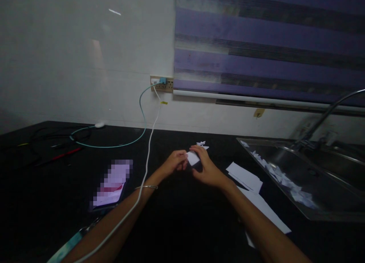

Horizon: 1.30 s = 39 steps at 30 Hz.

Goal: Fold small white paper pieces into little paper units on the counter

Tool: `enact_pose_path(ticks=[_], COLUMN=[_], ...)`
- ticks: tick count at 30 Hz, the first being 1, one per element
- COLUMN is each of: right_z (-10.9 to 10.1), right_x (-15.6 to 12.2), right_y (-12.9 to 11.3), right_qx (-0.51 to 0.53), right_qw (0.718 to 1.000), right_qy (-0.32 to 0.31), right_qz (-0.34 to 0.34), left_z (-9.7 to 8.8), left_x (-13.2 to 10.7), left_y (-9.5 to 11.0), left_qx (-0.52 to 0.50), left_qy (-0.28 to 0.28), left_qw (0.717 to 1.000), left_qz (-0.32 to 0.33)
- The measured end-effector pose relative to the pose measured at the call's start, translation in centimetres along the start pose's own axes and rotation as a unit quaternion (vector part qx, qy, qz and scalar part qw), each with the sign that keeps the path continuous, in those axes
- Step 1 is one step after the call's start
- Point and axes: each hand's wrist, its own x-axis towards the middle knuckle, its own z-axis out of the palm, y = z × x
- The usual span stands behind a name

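Note:
A small folded piece of white paper [193, 158] is up between my two hands over the black counter. My left hand [176, 161] is closed, its thumb and finger pinching the paper's left corner. My right hand [209, 168] curves around the other side, thumb and fingers apart. Its fingertips are at the paper's upper edge, and a dark gap separates the thumb from the paper. Just beyond that hand lie small folded paper pieces [202, 143], shaped like little boats. White paper sheets [245, 177] lie beside my right forearm, which partly covers the nearer ones.
A steel sink [322, 181] with a curved faucet [325, 116] is at the right; many folded white papers [282, 177] line its left side. A lit phone [112, 185] lies left. A white cable [148, 152] crosses my left forearm from the wall socket [162, 84].

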Motion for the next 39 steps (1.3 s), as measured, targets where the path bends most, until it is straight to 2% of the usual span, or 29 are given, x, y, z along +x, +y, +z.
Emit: enact_pose_path(ticks=[3, 7, 11, 14, 19, 24, 31, 35, 39], right_z=[0.3, 1.1, 1.5, 1.5, 1.2, 1.0, 1.0, 1.0, 0.8], right_x=[0.0, 0.3, 0.6, 0.8, 0.7, 0.4, 0.2, 0.2, 0.2], right_y=[0.3, 1.3, 1.6, 1.0, 0.1, -0.2, -0.1, 0.1, 0.4], right_qx=[0.033, 0.091, 0.165, 0.175, 0.123, 0.022, -0.036, -0.052, -0.063], right_qw=[0.995, 0.974, 0.948, 0.938, 0.954, 0.979, 0.991, 0.992, 0.993], right_qy=[0.039, 0.098, 0.151, 0.177, 0.184, 0.175, 0.13, 0.109, 0.089], right_qz=[0.083, 0.183, 0.227, 0.242, 0.205, 0.101, -0.017, -0.032, -0.032], left_z=[0.1, 0.4, 0.7, 0.6, 0.5, 0.5, 0.9, 0.8, 0.7], left_x=[-0.1, -0.3, -0.4, -0.5, -0.3, -0.1, -0.4, -0.5, -0.3], left_y=[0.1, 0.4, 0.6, 0.6, 0.3, 0.0, 0.6, 0.8, 0.5], left_qx=[0.044, 0.073, 0.075, 0.076, 0.07, 0.089, 0.126, 0.108, 0.056], left_qy=[-0.021, -0.018, -0.008, -0.019, -0.02, -0.016, 0.07, 0.045, 0.012], left_qw=[0.999, 0.997, 0.997, 0.997, 0.997, 0.996, 0.988, 0.991, 0.998], left_qz=[0.006, 0.001, -0.001, 0.001, -0.001, 0.021, 0.05, 0.059, 0.036])
